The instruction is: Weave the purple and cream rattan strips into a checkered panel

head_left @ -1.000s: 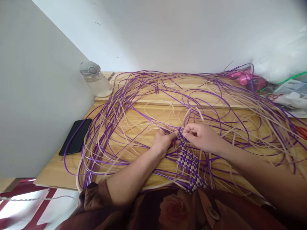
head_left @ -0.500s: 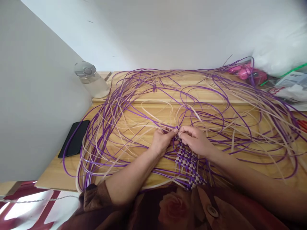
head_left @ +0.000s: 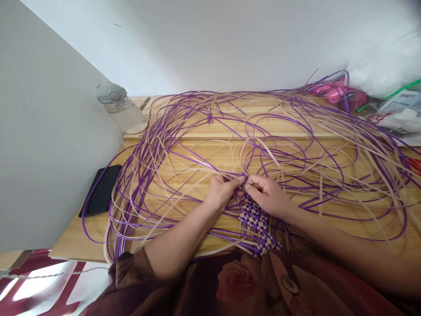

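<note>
With our left hand (head_left: pixel 221 192) and right hand (head_left: pixel 268 196) pinching its far end above the bench (head_left: pixel 77 235), we judge the weave (head_left: pixel 255 217) light and springy, best gripped at its knotted edge.

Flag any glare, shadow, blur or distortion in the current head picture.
Head view: harsh glare on the white panels, lower left. Head view: plastic bag, upper right, pale and soft. Head view: bottle leans, probably wide-angle distortion. Head view: shirt dark, woven piece slightly soft.
</note>
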